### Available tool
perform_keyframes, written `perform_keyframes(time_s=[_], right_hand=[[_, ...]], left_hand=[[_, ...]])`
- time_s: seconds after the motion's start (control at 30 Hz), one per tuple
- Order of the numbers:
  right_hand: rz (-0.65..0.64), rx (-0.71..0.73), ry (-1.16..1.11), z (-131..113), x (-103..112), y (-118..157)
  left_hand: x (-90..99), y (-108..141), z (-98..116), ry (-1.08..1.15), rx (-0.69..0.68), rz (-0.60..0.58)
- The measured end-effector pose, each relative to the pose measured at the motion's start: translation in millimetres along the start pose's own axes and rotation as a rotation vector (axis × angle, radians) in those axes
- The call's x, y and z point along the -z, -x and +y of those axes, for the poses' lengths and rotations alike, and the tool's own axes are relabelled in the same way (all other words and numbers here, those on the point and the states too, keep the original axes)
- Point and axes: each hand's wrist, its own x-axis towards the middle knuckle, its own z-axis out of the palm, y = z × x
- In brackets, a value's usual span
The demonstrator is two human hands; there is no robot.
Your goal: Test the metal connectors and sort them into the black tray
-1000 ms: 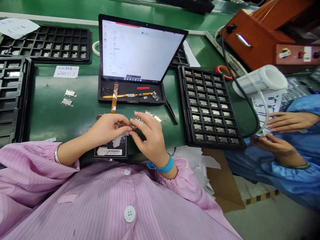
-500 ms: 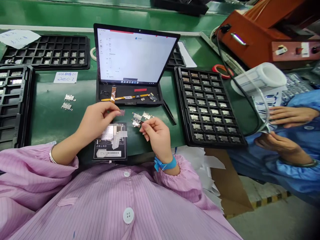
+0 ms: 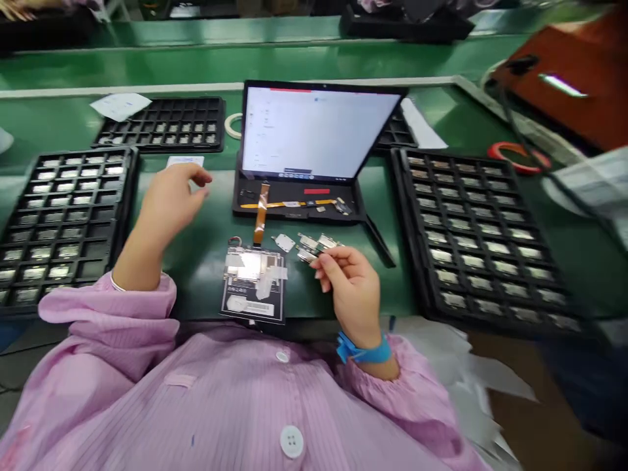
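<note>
My left hand [image 3: 171, 203] hovers over the mat left of the board, thumb and fingers apart, with nothing seen between them. My right hand [image 3: 353, 288] is pinched beside a small cluster of metal modules [image 3: 307, 242]; what it grips is too small to make out. Between the hands lies a black card [image 3: 252, 307] bearing a circuit board [image 3: 245, 263] with pieces of clear tape. An orange flex cable [image 3: 261, 212] runs from the laptop-like device [image 3: 314, 134] to the board's top edge. A single silver module [image 3: 284, 243] rests between board and cluster.
Black trays of silver modules stand at the left [image 3: 73, 196], right [image 3: 481, 229] and back left [image 3: 181, 124]. A white tape roll [image 3: 233, 125] and a red one [image 3: 517, 158] lie farther back. An orange machine [image 3: 579, 85] is at the upper right.
The view has swung left. My left hand has left the board, and the pinkish film no longer shows in its fingers. A single module now shows beside the board. My right hand stays by the cluster.
</note>
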Motion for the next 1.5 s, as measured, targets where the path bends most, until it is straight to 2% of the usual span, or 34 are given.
perform_keyframes(time_s=[0.07,0.13,0.2,0.27,0.33,0.4,0.47,0.57,0.73,0.83,0.93,1.03,1.1,1.17,1.2,1.27,1.33,1.37,1.47,1.5], right_hand=[[-0.007,0.009,0.017,1.2,0.5,-1.5],[-0.019,0.019,0.034,2.0,0.6,-2.2],[-0.029,0.023,0.041,2.1,0.8,-1.7],[-0.033,0.025,0.05,1.7,0.9,-0.8],[-0.033,0.028,0.063,1.1,1.0,0.0],[-0.037,0.031,0.07,0.2,0.9,0.5],[-0.049,0.031,0.068,-0.4,0.7,0.6],[-0.061,0.023,0.058,-0.6,0.2,0.7],[-0.074,0.014,0.062,0.2,-0.1,0.6],[-0.083,0.02,0.07,0.7,0.0,0.4],[-0.092,0.025,0.075,0.9,-0.1,0.5],[-0.103,0.021,0.077,0.1,-0.9,1.1],[-0.108,0.014,0.09,-0.7,-1.4,1.5],[-0.112,0.009,0.104,-1.4,-1.7,1.8],[-0.114,0.009,0.108,-1.7,-1.7,1.9],[-0.115,0.016,0.109,-2.3,-1.6,2.0],[-0.117,0.024,0.108,-3.1,-1.8,1.9],[-0.118,0.027,0.107,-3.5,-1.9,1.8],[-0.123,0.031,0.103,-4.4,-2.5,1.4],[-0.123,0.032,0.101,-4.4,-2.7,1.4]], left_hand=[[18.6,-8.1,-30.6,-0.035,0.114,-0.148],[24.6,-13.2,-54.3,-0.054,0.128,-0.268],[19.9,-16.7,-67.1,-0.085,0.101,-0.306],[11.4,-18.9,-69.8,-0.122,0.069,-0.279],[4.9,-19.8,-67.0,-0.135,0.043,-0.262],[2.5,-19.4,-62.4,-0.133,0.038,-0.297],[2.8,-18.1,-58.1,-0.136,0.055,-0.327],[3.4,-16.3,-53.8,-0.111,0.073,-0.304],[-0.9,-15.2,-54.3,-0.09,0.102,-0.339],[1.4,-13.6,-52.9,-0.099,0.061,-0.397],[7.5,-10.1,-41.4,-0.067,0.069,-0.429],[6.4,-3.3,-18.1,0.227,0.073,-0.408],[-1.4,2.7,-0.3,0.507,0.054,-0.471],[-11.9,8.0,14.2,0.637,0.05,-0.531],[-16.7,10.0,19.2,0.634,0.049,-0.511],[-22.9,12.7,25.3,0.545,0.02,-0.375],[-24.5,15.4,28.7,0.459,-0.059,-0.283],[-24.3,17.3,30.3,0.427,-0.108,-0.312],[-25.0,25.1,35.5,0.296,-0.255,-0.55],[-26.3,27.6,36.6,0.215,-0.29,-0.589]])
